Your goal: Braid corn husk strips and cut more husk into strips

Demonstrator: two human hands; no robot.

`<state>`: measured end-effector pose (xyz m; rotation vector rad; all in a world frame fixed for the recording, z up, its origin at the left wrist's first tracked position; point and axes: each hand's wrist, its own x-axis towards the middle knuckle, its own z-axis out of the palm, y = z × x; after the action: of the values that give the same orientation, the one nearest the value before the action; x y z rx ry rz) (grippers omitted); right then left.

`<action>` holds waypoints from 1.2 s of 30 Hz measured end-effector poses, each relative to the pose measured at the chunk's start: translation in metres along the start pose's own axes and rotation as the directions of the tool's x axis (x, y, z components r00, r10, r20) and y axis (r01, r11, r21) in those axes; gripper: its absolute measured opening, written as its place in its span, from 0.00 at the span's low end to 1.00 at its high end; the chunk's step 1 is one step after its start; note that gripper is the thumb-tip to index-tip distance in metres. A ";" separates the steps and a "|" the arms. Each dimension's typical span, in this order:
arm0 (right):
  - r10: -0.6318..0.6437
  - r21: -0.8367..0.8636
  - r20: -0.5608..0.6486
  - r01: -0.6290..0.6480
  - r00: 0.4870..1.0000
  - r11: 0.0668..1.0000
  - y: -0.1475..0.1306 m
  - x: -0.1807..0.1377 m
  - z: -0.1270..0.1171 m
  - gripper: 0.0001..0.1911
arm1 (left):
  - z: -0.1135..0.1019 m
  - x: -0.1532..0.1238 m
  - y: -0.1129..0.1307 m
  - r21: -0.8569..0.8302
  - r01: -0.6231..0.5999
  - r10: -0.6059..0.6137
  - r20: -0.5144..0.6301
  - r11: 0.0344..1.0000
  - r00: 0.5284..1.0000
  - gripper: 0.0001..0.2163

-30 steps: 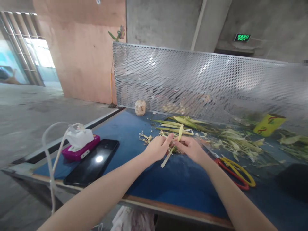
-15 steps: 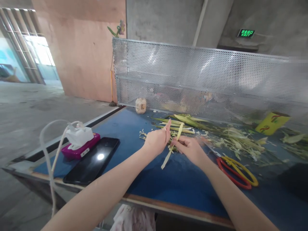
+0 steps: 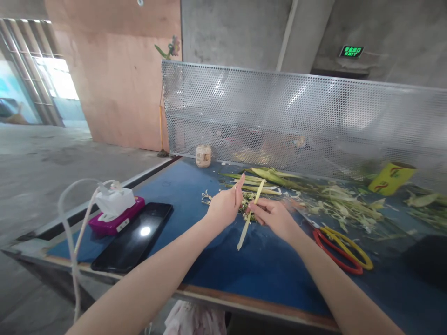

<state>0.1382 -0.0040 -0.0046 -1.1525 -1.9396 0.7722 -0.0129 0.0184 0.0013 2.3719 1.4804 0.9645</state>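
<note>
A strip (image 3: 248, 230) is being held by the right hand (image 3: 274, 216) over the middle of the surface (image 3: 223, 274).
The strip is being pinched between thumb and fingers, its lower end being pointed toward the near edge; the left hand (image 3: 225, 204) is being held just beside it, thumb raised, fingers curled, and whether anything is being gripped there cannot be told. Beyond the hands, stems (image 3: 270, 177) are being seen toward the far edge. Scissors (image 3: 319, 230) are being left untouched right of the right hand, and a phone (image 3: 134, 237) is being carried near the near left corner.
</note>
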 end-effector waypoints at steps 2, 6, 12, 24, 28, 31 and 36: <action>0.013 0.051 0.001 -0.013 1.000 0.999 0.003 0.002 -0.002 0.16 | 0.003 -0.002 -0.003 -0.141 -0.014 0.017 0.017 0.990 1.000 0.23; 0.073 0.266 -0.024 -0.064 0.997 0.962 0.005 0.004 -0.007 0.18 | 0.010 -0.006 -0.007 -0.461 -0.011 0.052 0.078 0.887 0.996 0.23; 0.083 0.461 -0.018 -0.066 0.996 0.885 0.006 0.006 -0.008 0.22 | 0.016 -0.006 -0.001 -0.822 0.058 0.026 0.088 0.567 0.996 0.29; 0.001 0.373 -0.029 0.010 1.000 0.928 0.008 0.005 -0.010 0.23 | 0.019 -0.002 0.001 -0.938 0.085 0.051 0.108 0.336 0.993 0.34; 0.007 0.367 -0.076 0.021 0.997 0.930 0.008 0.006 -0.010 0.18 | 0.018 -0.004 0.000 -0.920 0.055 0.004 0.062 0.388 0.998 0.36; 0.005 0.364 -0.147 0.049 0.989 0.930 0.005 0.006 -0.010 0.17 | 0.017 -0.005 0.000 -0.928 0.019 0.022 0.029 0.372 0.999 0.38; 0.044 0.342 -0.083 -0.013 0.996 0.939 0.006 0.006 -0.007 0.20 | 0.018 -0.006 0.003 -0.973 0.078 0.091 0.100 0.219 0.991 0.45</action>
<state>0.1446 0.0053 -0.0040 -0.9853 -1.6366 1.0098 -0.0012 0.0155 -0.0139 1.3605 0.4057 1.1815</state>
